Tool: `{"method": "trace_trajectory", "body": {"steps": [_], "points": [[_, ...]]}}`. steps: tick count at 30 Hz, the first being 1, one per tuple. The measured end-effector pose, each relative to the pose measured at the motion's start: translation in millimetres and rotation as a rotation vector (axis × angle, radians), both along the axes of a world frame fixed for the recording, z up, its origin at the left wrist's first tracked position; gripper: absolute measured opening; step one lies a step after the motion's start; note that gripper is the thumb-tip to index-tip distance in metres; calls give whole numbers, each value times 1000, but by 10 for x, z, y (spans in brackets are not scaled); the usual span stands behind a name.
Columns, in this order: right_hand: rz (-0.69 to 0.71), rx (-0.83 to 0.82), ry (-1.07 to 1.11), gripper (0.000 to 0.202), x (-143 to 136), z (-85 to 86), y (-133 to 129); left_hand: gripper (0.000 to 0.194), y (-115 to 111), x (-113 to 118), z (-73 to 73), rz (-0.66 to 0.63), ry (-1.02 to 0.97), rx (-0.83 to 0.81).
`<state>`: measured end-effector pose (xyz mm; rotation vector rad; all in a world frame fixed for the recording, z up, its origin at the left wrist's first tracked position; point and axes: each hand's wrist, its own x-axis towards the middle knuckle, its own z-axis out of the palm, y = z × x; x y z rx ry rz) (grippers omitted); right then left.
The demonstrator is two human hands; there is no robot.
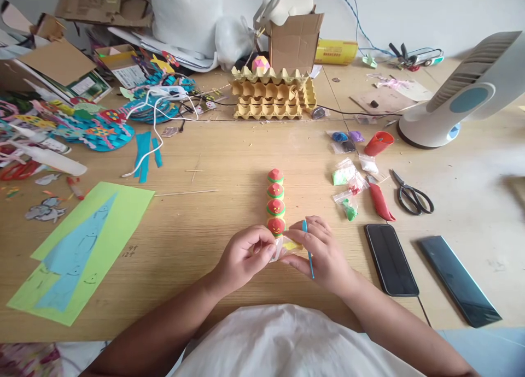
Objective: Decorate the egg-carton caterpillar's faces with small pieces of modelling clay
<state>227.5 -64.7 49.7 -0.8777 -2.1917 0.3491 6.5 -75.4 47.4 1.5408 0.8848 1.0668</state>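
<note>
- Wooden tabletop (229,147) filled the head view, with egg cartons (268,110) stacked toward its far side.
- At the middle, a caterpillar-like craft (275,207) of four red domes, trimmed green and yellow, ran away from the person, its near end just beyond the fingertips.
- The left hand (246,254) pinched the edge of a clear plastic bag (279,248), seemingly with yellow clay (292,246) inside.
- The right hand (326,251) gripped a thin blue stick (310,261) between its fingers, thumb near the bag.
- A sudden tug could have torn the bag or knocked the nearest dome; loosened fingers might have dropped the stick.
</note>
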Motion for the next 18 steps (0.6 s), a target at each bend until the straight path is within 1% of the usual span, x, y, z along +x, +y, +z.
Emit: {"method": "trace_trajectory", "body": {"steps": [2, 5, 9, 12, 14, 18], "points": [[7, 11, 26, 26, -8, -21, -11, 15, 8, -12, -5, 72, 57, 47], [33, 0, 66, 22, -17, -41, -36, 12, 19, -22, -9, 179, 187, 167], [53, -28, 104, 20, -26, -52, -42, 10, 28, -32, -1, 223, 276, 296], [48, -31, 126, 23, -26, -64, -32, 9, 40, -59, 23, 229, 280, 391], [54, -25, 129, 24, -23, -70, -29, 11, 50, -85, 43, 208, 305, 451], [67, -30, 109, 28, -19, -69, -37, 13, 66, -129, 65, 132, 344, 468]]}}
